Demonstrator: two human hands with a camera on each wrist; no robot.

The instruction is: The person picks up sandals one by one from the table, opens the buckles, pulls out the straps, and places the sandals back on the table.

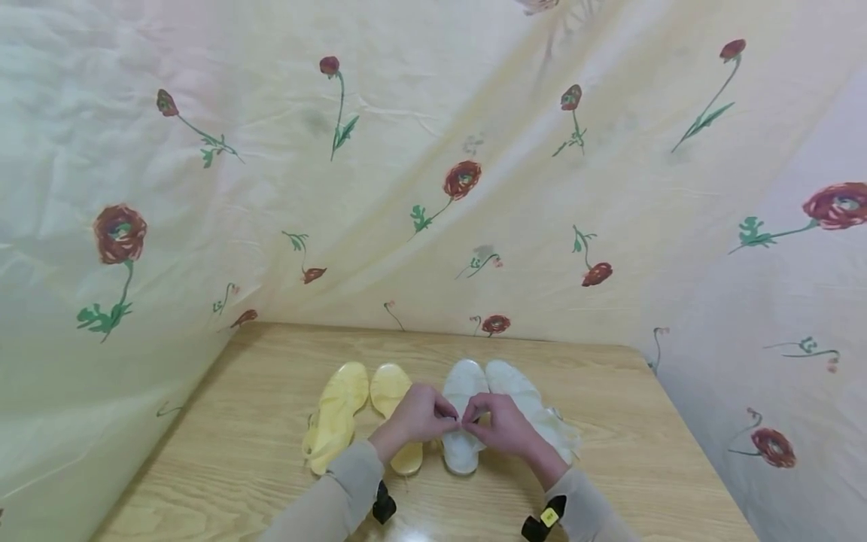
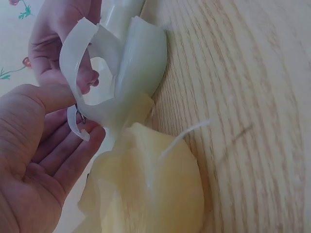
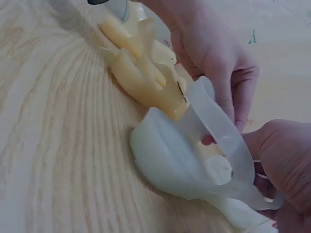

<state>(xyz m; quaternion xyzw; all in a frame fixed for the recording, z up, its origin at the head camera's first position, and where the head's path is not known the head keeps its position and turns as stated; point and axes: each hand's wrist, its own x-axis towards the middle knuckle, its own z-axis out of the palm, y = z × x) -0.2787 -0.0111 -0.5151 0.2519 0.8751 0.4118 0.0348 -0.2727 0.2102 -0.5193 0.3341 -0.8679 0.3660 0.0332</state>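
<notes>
A pair of white translucent sandals stands on the wooden table, the left white sandal (image 1: pixel 465 379) between both hands and the right white sandal (image 1: pixel 512 384) beside it. My left hand (image 1: pixel 421 414) pinches this left sandal's ankle strap (image 2: pixel 74 56) between thumb and fingers. Close to those fingertips is a small metal buckle (image 2: pixel 80 115), with a short strap end hanging past it. From the other side, my right hand (image 1: pixel 504 425) pinches the looped strap (image 3: pixel 228 136); its fingertips are partly hidden behind the loop. Both hands meet above the sandal's heel part.
Two yellow sandals stand left of the white pair, the outer yellow sandal (image 1: pixel 342 403) and the inner yellow sandal (image 1: pixel 389 385), partly covered by my left hand. The wooden table (image 1: pixel 257 421) ends at a flowered cloth (image 1: pixel 379 188) hanging behind and on both sides.
</notes>
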